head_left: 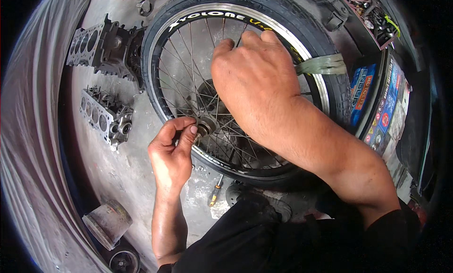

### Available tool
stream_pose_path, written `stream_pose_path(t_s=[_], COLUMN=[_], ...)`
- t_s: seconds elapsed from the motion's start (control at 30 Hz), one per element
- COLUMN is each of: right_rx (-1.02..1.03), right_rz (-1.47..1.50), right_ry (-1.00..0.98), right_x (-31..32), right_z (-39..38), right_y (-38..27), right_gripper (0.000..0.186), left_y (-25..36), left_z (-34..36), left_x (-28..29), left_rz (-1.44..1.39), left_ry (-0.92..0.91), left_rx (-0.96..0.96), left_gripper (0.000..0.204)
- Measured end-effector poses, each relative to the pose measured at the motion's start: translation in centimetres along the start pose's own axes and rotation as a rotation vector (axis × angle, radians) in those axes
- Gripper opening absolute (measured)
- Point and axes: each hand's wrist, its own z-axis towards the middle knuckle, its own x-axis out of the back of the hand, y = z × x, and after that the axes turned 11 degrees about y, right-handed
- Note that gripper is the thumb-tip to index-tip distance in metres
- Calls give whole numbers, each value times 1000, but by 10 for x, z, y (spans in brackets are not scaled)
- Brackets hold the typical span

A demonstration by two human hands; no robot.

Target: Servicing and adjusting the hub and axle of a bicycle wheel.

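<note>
On the floor, an engine block sits at ten o'clock, a bucket at eight. The left hand's grip pinches the axle of the wheel, which spans twelve o'clock. A screwdriver lies at six. The right hand curls over spokes at one; whether its grip is closed, I cannot tell.

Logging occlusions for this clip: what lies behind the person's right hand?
Around the right hand, wheel spokes, part of the rim and the tire show. What lies directly beneath it is covered, and its fingertips are hidden, so I cannot tell what they touch.
</note>
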Motion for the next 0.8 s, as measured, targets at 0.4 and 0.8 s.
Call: stream_pose_path(t_s=[0.4, 0.8], right_rx=[17, 98], right_rz=[-84, -88], right_ry=[6, 75], right_x=[27, 56], right_z=[-14, 0], right_y=[-15, -2], right_gripper=[18, 9], left_y=[7, -35], left_z=[-13, -37], left_x=[13, 42], left_rz=[141, -877], left_ry=[-35, 67], left_rx=[-301, 362], left_gripper=[20, 11])
